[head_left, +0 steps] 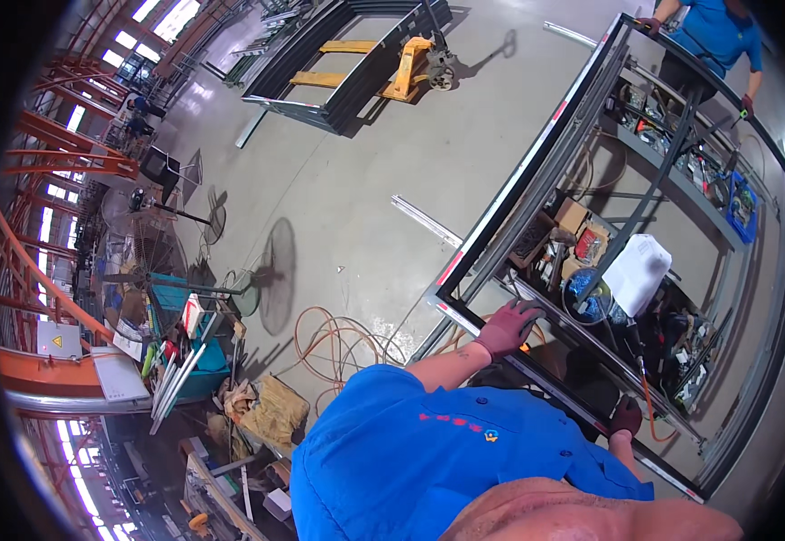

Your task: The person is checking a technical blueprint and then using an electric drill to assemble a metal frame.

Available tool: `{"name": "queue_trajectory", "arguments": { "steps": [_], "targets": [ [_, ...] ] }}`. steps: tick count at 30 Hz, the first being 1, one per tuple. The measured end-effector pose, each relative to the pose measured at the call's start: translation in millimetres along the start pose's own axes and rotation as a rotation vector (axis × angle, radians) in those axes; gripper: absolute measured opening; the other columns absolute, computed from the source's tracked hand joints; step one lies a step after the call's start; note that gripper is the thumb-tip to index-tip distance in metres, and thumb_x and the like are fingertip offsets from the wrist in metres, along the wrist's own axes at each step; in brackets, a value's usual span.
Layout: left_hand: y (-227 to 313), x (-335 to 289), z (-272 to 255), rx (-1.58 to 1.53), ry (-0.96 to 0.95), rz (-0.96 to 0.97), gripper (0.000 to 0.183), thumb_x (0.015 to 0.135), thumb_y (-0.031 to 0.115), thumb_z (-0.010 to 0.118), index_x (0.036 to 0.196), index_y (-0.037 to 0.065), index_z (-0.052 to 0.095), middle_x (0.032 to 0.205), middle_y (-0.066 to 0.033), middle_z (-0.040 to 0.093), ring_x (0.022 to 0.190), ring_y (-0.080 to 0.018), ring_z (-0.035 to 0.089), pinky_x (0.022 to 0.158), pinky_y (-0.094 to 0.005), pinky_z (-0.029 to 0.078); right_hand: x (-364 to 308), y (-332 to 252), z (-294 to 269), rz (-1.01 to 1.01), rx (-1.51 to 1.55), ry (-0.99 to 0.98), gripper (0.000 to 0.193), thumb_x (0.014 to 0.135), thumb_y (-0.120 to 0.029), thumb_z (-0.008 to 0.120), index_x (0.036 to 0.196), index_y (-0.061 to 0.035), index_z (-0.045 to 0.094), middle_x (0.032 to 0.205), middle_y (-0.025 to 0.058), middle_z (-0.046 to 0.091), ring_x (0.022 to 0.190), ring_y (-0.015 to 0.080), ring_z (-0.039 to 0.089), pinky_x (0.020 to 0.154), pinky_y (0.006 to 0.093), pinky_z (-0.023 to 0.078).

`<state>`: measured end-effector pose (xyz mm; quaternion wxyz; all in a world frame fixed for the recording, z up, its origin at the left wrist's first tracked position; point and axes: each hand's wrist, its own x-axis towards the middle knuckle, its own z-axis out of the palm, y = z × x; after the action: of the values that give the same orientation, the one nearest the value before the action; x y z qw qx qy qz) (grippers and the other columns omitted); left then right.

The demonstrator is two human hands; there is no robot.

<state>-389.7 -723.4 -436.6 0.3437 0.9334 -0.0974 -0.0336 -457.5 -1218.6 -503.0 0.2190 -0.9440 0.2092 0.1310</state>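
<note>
A large dark rectangular metal frame [537, 153], apparently a window or door frame, spans the right side above a workbench. Wearing a dark red glove, my left hand [509, 326] grips its near bar close to the left corner. My right hand [625, 417], also gloved, is closed round the same bar farther right, its fingertips partly hidden. Across the frame, a co-worker in a blue shirt [712, 41] has one gloved hand [649, 25] on the far corner and the other hand [748, 105] by the far side.
Seen through the frame, bench shelves hold tools, a blue bin [742, 212] and a white container [638, 275]. An orange hose [320, 326] coils on the floor at my left, near standing fans [275, 275]. Stacked dark frames [334, 113] and a yellow pallet jack [408, 70] stand farther off.
</note>
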Motion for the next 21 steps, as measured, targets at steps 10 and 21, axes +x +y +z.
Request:
{"name": "queue_trajectory", "arguments": {
  "steps": [10, 21],
  "targets": [
    [-5, 0, 13, 0.005, -0.028, 0.057, 0.051, 0.099, 0.017, 0.068, 0.149, 0.017, 0.061, 0.150, -0.0166, 0.060, 0.137, -0.0432, 0.056, 0.122, -0.0516, 0.044, -18, 4, -6, 0.112, 0.027, -0.010, 0.047, 0.107, -0.044, 0.057, 0.125, -0.0059, 0.078, 0.123, 0.0261, 0.076, 0.118, 0.0451, 0.072, 0.100, 0.0515, 0.056],
    [-7, 21, 13, -0.089, 0.061, 0.083, 0.035, 0.098, 0.004, 0.063, 0.132, 0.008, 0.069, 0.141, -0.0205, 0.066, 0.133, -0.0445, 0.060, 0.114, -0.0508, 0.050, -16, -51, -36, 0.242, -0.040, -0.050, 0.055, 0.104, -0.055, 0.059, 0.133, -0.0125, 0.076, 0.128, 0.0209, 0.077, 0.122, 0.0425, 0.071, 0.107, 0.0497, 0.056]
  ]
}}
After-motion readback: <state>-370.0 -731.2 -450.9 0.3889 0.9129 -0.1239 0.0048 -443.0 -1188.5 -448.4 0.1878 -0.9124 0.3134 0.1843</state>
